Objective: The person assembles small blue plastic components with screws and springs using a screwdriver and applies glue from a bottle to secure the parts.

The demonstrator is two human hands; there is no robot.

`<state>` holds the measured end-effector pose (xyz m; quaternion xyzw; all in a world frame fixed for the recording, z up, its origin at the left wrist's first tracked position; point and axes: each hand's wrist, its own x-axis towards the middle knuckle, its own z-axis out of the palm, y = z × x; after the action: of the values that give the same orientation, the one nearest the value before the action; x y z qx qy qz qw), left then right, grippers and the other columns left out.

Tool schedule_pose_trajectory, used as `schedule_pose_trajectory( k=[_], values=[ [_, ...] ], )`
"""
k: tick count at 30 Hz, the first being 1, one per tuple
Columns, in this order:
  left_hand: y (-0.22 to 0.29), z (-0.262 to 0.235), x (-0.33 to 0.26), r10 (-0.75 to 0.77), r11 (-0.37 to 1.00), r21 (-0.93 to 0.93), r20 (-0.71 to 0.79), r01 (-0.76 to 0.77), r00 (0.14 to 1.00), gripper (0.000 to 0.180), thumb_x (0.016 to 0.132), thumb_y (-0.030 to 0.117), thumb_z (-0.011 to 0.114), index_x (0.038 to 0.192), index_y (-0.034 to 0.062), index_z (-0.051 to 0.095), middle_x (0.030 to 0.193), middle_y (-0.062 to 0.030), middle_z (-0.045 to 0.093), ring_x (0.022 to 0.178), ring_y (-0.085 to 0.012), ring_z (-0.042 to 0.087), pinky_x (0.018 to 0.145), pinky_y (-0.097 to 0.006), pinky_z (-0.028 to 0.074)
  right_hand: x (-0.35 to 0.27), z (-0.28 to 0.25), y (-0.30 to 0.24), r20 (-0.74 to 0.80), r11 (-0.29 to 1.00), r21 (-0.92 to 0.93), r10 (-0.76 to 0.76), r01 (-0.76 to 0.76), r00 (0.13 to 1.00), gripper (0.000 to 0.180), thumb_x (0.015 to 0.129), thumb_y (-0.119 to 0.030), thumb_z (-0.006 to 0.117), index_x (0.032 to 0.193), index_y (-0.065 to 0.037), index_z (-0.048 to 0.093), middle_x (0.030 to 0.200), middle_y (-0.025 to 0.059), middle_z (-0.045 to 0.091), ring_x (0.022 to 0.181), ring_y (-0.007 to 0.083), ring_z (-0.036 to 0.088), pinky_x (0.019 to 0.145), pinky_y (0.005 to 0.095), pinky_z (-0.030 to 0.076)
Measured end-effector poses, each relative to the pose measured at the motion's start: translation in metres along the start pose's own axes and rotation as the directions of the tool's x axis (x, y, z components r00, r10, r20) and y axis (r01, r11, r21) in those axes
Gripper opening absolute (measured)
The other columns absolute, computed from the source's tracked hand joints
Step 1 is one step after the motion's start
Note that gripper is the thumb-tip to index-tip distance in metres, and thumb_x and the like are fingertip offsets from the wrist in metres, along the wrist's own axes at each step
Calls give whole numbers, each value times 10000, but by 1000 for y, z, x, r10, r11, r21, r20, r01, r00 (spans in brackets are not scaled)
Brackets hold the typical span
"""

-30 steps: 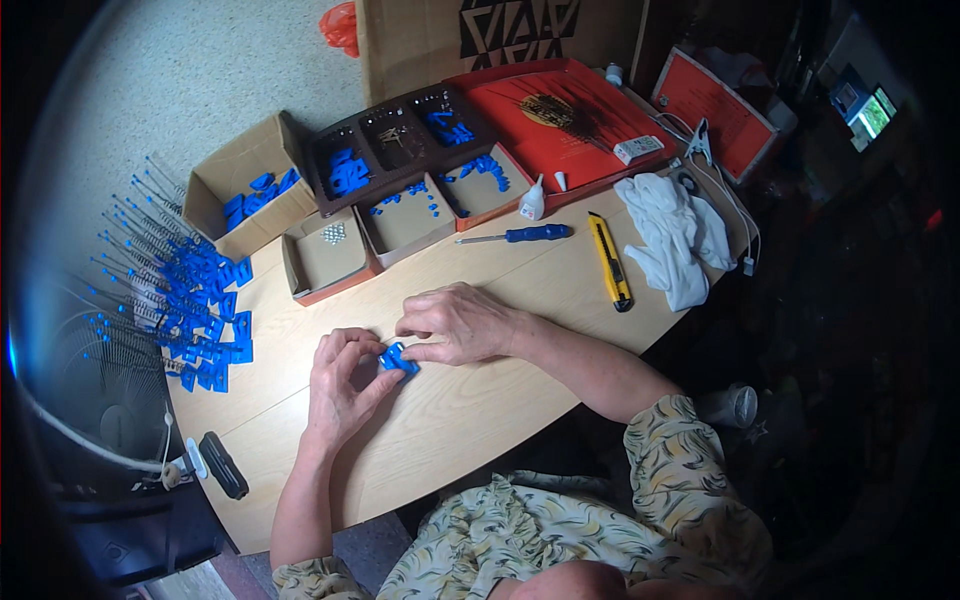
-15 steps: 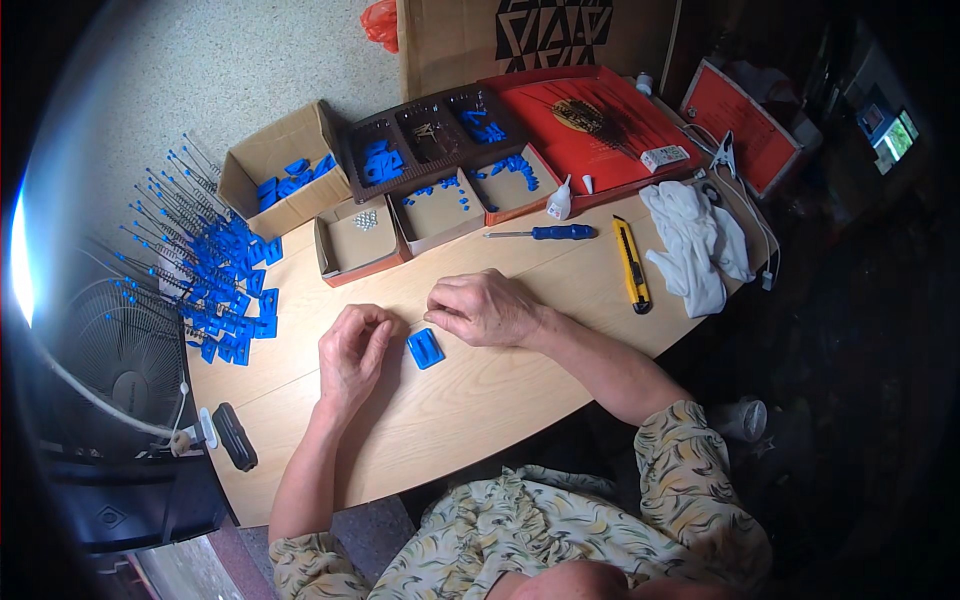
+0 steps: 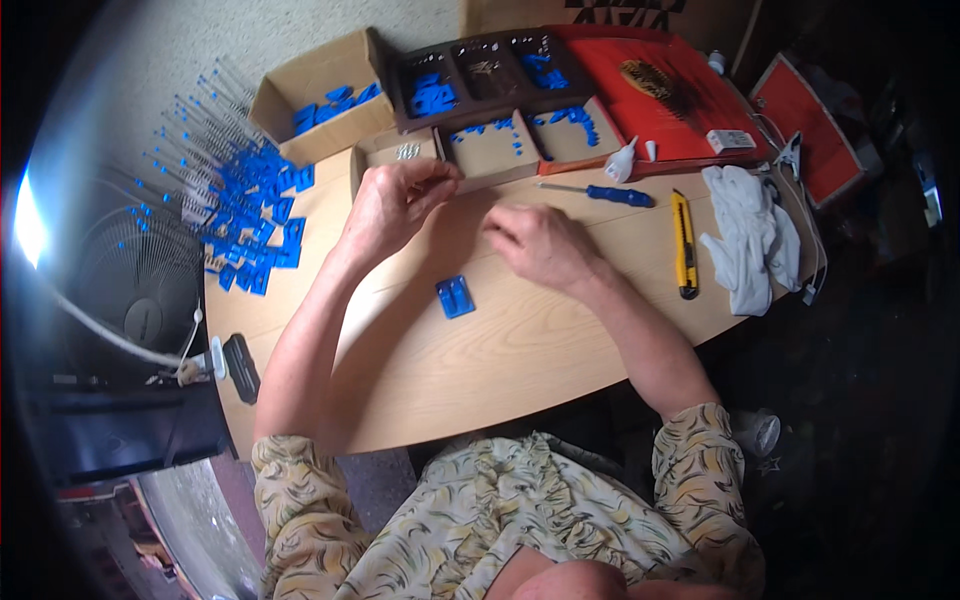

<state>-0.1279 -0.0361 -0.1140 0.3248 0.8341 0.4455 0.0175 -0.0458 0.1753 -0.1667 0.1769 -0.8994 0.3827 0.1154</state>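
A small blue plastic plate [image 3: 455, 297] with raised ridges lies flat on the table, with neither hand touching it. My left hand [image 3: 398, 208] is raised at the front edge of the small cardboard box [image 3: 375, 155] that holds little silvery pieces. Its fingers are bent together; whatever they pinch is too small to see. Beyond the plate and to its right hovers my right hand [image 3: 545, 245], thumb and fingers closed. Anything between those fingertips is hidden.
Other shallow boxes [image 3: 490, 172] hold small blue parts, beside a dark divided tray [image 3: 455, 105]. A cardboard carton [image 3: 320, 150] stands behind. Blue pieces with springy wires [image 3: 255, 190] crowd the left. At right lie a screwdriver [image 3: 620, 196], yellow cutter [image 3: 684, 245] and white gloves [image 3: 750, 240].
Both hands have moved away from the blue plate toward the far side. The left has gone up to the boxes, the right farther off. The whole view has shifted too.
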Motion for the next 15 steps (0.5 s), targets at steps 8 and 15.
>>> schedule_pose_trajectory(
  k=[8,15],
  values=[
    [-17,21,66,162,955,254,-13,-153,987,160,835,48,735,986,60,787,915,-170,741,771,-300,743,719,-374,592,1,10,1,64,997,-25,-70,71,996,121,896,-130,669,924,-14,648,866,166,694,832,379,690,726,470,548],
    [-40,62,117,75,932,345,102,-107,992,225,806,73,708,1007,118,798,928,-189,734,858,-361,727,784,-415,590,0,15,5,69,997,-27,-72,74,995,138,896,-140,679,927,-23,611,895,169,685,850,383,688,742,483,555]
  ],
)
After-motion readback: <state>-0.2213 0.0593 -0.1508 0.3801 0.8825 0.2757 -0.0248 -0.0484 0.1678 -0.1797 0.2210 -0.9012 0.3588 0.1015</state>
